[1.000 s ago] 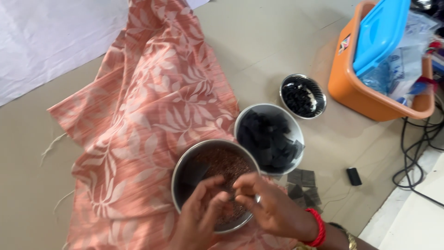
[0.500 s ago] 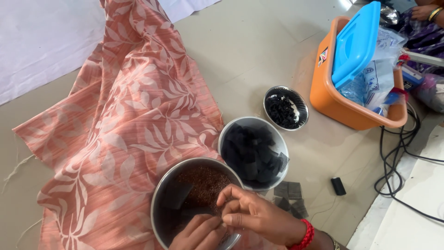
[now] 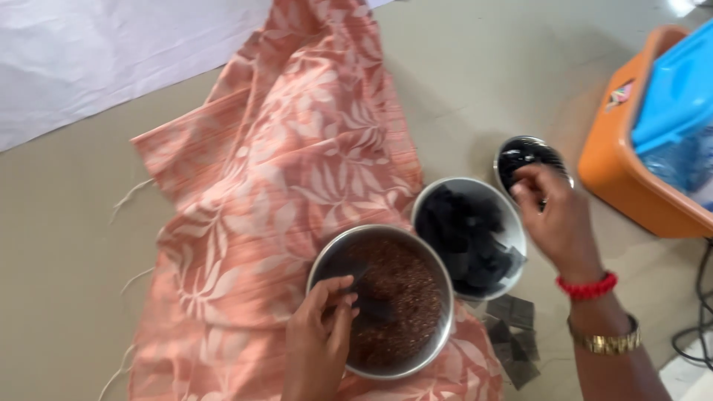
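My left hand (image 3: 319,338) rests on the near rim of a steel bowl (image 3: 327,260) filled with reddish-brown grains, its fingers pinched on a dark flat piece (image 3: 373,306) lying on the grains. My right hand (image 3: 555,219), with a red bead bracelet and a gold watch on the wrist, reaches to a small steel bowl (image 3: 526,151) of shiny black bits, fingertips curled at its near edge. Whether it holds anything is hidden. Between them stands a middle steel bowl (image 3: 512,223) full of black pieces.
A pink floral cloth (image 3: 282,171) lies spread on the tan floor under the grain bowl. A white sheet (image 3: 96,52) covers the far left. An orange box (image 3: 631,186) with a blue lid stands at right. Dark squares (image 3: 514,338) lie near my right wrist, and a black cable (image 3: 698,327) runs beside them.
My right hand has left the grain bowl and moved right and away to the small bowl. My left hand stays in the grain bowl. The view has shifted right.
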